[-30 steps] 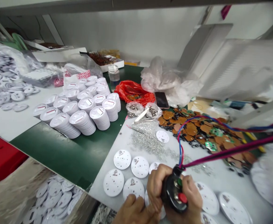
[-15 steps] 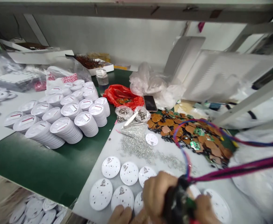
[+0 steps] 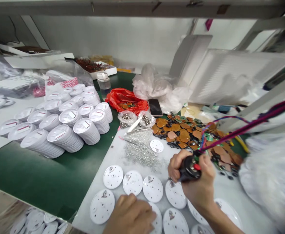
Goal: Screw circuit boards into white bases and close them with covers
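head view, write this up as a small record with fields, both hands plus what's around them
left hand: over the white discs, fingertip contact unclear
right hand: gripping a black tool with a red button
disc layout: rows on a pale surface
beyond discs: scattered metal bits
left side: white stacks on a green surface
beyond tool: heaped brown pieces
farther back: phone beside a red bag

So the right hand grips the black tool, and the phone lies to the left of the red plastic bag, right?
Not quite: the head view shows the phone to the right of the red plastic bag. The right hand does grip the black tool.
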Demonstrator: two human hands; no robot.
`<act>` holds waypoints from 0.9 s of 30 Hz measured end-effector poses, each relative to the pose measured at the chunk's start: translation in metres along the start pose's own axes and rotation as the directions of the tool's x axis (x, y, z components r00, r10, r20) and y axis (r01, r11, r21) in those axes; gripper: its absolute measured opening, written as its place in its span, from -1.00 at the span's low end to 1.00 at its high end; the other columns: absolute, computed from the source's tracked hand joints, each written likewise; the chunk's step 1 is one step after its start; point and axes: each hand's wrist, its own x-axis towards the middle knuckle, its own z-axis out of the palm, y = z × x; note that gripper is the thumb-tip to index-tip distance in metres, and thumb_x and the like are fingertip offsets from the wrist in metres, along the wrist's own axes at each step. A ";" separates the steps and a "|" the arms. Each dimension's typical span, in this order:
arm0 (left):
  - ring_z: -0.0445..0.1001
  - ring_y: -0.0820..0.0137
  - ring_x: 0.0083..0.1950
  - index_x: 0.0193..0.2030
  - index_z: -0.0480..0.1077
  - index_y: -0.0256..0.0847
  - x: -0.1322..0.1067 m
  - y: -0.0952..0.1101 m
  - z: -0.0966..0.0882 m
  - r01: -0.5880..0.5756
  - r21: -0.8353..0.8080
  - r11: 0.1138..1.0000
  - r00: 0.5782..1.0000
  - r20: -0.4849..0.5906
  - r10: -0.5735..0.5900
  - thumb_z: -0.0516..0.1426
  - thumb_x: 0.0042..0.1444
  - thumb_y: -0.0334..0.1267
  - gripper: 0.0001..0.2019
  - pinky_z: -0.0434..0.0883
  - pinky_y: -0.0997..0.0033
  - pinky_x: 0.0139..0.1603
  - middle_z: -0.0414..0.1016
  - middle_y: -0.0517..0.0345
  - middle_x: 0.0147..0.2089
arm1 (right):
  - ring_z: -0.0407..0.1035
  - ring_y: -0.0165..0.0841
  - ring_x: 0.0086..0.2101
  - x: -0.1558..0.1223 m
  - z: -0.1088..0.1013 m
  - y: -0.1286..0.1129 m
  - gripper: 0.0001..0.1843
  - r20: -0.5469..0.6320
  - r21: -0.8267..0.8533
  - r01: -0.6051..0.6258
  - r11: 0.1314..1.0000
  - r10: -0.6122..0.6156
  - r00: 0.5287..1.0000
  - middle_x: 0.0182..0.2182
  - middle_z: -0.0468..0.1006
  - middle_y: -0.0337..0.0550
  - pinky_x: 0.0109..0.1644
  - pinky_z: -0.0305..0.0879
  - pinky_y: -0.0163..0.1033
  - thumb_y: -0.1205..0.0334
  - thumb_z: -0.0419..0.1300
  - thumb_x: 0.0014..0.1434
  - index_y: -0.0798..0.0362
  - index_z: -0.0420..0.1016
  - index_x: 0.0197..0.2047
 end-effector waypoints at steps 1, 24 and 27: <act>0.31 0.33 -0.37 -0.15 0.47 -0.13 0.010 -0.002 -0.002 0.027 -0.041 0.999 0.999 -0.033 -0.028 0.05 0.36 -0.40 -0.82 0.13 0.30 -0.36 0.53 0.20 -0.30 | 0.22 -0.42 -0.68 -0.001 0.002 -0.005 -0.39 0.004 0.009 0.007 1.000 -0.007 1.000 -0.71 0.36 -0.22 -0.61 0.12 -0.31 -0.34 0.10 0.20 0.03 0.52 -0.51; 0.44 0.41 -0.21 -0.35 0.49 -0.24 0.072 0.000 0.010 0.315 -0.620 0.719 0.945 0.277 -0.175 0.38 0.14 -0.37 -0.85 0.29 0.39 -0.11 0.50 0.23 -0.32 | 0.10 -0.42 -0.72 -0.037 0.014 -0.064 -0.31 0.002 0.258 0.021 0.966 -0.022 1.000 -0.76 0.21 -0.29 -0.61 0.11 -0.24 -0.40 -0.05 0.20 0.00 0.51 -0.53; 0.45 0.41 -0.24 -0.40 0.50 -0.26 0.072 0.006 0.014 0.335 -0.642 0.690 0.941 0.270 -0.206 0.42 0.06 -0.41 -0.83 0.32 0.40 -0.14 0.52 0.21 -0.34 | 0.13 -0.40 -0.70 -0.043 0.011 -0.064 -0.32 0.046 0.254 0.006 0.967 -0.019 0.999 -0.76 0.21 -0.26 -0.60 0.09 -0.23 -0.37 -0.08 0.22 -0.01 0.52 -0.51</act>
